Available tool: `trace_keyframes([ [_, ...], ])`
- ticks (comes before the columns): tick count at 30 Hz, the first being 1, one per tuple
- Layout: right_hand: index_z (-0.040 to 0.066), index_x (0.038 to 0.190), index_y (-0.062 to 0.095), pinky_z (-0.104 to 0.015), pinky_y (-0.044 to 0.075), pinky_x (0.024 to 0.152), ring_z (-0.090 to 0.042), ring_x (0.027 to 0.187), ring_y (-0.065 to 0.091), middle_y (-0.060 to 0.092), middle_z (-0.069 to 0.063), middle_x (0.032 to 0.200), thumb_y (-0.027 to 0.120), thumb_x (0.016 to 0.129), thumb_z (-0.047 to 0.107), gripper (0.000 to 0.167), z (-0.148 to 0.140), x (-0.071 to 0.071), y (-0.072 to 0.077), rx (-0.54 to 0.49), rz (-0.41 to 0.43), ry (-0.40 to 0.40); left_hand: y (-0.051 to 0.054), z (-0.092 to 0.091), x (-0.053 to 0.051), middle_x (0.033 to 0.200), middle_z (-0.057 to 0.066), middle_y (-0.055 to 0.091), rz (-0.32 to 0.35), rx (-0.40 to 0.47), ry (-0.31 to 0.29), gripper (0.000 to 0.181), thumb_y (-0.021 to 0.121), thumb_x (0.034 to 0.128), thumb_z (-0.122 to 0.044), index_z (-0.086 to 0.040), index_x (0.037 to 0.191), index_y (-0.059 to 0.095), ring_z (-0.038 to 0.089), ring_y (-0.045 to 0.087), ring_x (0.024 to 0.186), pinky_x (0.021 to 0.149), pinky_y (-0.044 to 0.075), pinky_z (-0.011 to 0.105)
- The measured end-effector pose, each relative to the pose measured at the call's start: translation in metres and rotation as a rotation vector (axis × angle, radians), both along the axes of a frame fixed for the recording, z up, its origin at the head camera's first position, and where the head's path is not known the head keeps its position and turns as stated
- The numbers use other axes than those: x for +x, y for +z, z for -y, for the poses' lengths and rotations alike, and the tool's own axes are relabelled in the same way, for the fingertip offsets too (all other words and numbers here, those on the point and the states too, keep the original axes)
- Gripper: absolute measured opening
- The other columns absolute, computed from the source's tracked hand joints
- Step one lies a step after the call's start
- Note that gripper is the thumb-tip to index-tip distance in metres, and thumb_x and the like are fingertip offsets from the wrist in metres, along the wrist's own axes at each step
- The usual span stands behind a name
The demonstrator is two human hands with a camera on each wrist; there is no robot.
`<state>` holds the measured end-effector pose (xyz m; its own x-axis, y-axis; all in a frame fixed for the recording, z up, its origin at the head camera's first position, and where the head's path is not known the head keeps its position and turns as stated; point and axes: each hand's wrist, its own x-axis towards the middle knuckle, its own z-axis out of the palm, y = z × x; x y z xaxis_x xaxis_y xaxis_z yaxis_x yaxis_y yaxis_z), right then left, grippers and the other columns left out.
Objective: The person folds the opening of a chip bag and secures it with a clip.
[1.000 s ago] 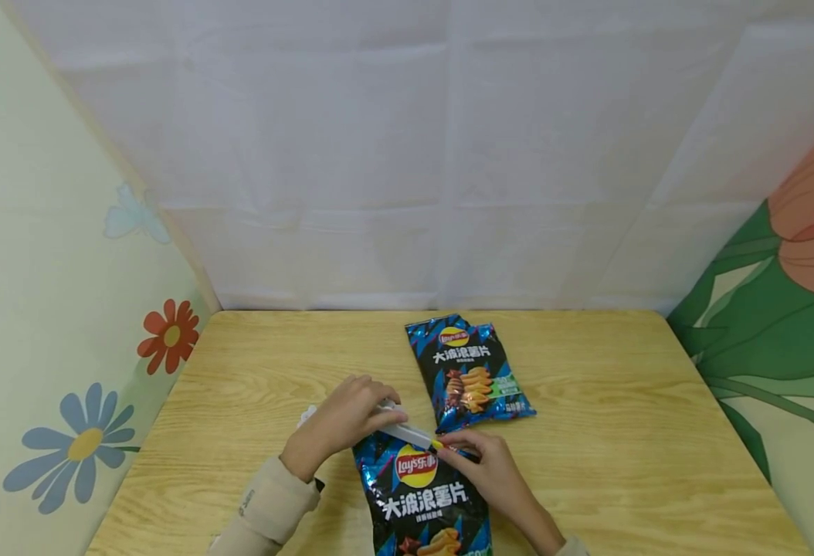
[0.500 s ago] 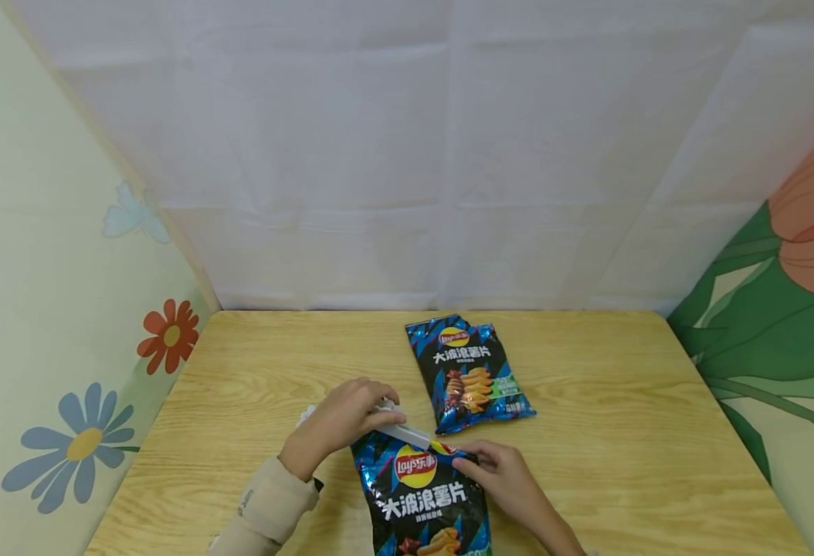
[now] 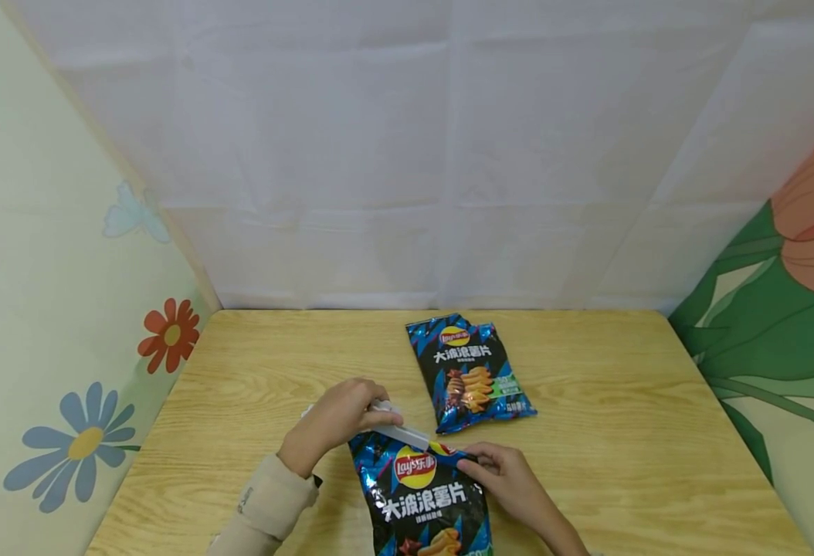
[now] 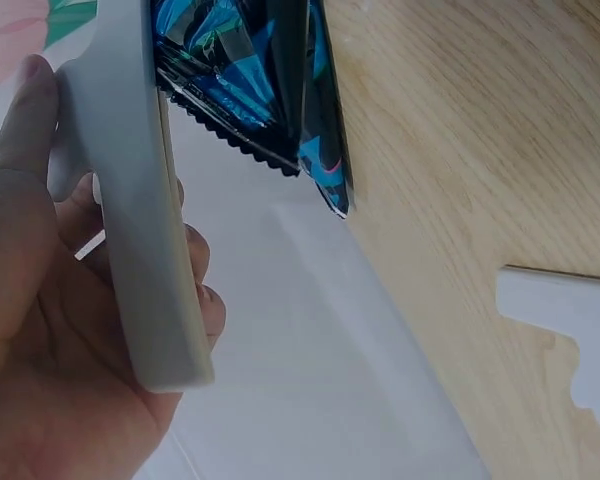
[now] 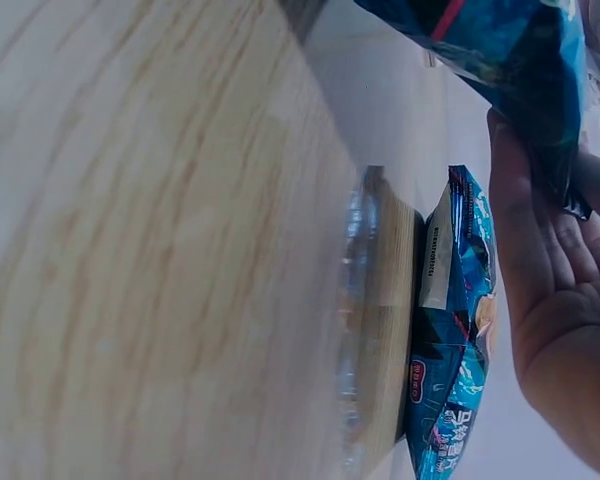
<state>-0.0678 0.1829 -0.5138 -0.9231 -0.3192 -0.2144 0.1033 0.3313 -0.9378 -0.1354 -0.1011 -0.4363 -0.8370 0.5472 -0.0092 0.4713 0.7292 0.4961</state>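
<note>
A black and blue chip bag (image 3: 426, 494) stands at the table's near side, with its top edge folded over. My left hand (image 3: 337, 421) grips a white bag clip (image 3: 403, 435), which lies slantwise along the bag's top. In the left wrist view the fingers wrap round the clip (image 4: 150, 240) from behind, and the thumb presses its handle. At the bag's upper right corner, my right hand (image 3: 507, 472) pinches the folded edge between thumb and fingers. The right wrist view shows that corner of the bag (image 5: 540, 110) between them.
A second chip bag (image 3: 473, 378) lies farther back on the wooden table (image 3: 602, 432), apparently over another one. Another white clip (image 4: 560, 310) rests on the tabletop, mostly hidden behind my left hand in the head view. A white sheet hangs behind the table.
My right hand has slid to the right, from the clip's tip to the bag's upper right corner, uncovering the folded edge. The left hand and clip have barely moved.
</note>
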Motion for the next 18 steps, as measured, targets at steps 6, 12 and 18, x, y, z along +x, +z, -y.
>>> trace_keyframes([
  [6,-0.006,0.115,0.067,-0.023,0.056,0.07,-0.009,0.082,0.07,0.074,-0.016,0.102,0.064,0.097,0.027,0.037,-0.0003,-0.0012,0.0001,-0.004,0.014,0.011,-0.0011,0.0018,-0.0002,0.067,-0.01,0.059,0.02,0.015,-0.004,0.042,0.059,0.0911,-0.056,-0.016,0.084,0.07,0.002,0.046,0.056,0.056,0.041,0.019],
  [12,-0.006,0.115,0.066,-0.025,0.057,0.072,-0.014,0.085,0.072,0.074,-0.016,0.103,0.064,0.097,0.034,0.044,-0.0012,-0.0019,0.0025,-0.003,0.051,0.01,-0.001,0.0027,0.0003,0.064,-0.013,0.054,0.014,0.024,-0.014,0.04,0.058,0.0907,-0.058,-0.02,0.079,0.066,0.001,0.042,0.054,0.053,0.037,0.018],
  [18,-0.002,0.112,0.068,-0.023,0.055,0.071,-0.013,0.085,0.069,0.073,-0.013,0.102,0.063,0.097,0.034,0.04,-0.0033,-0.0019,0.0028,0.031,0.054,0.006,-0.001,0.0032,0.0003,0.061,-0.013,0.051,0.01,0.021,-0.024,0.04,0.057,0.0913,-0.059,-0.022,0.075,0.062,0.0,0.038,0.052,0.052,0.034,0.018],
])
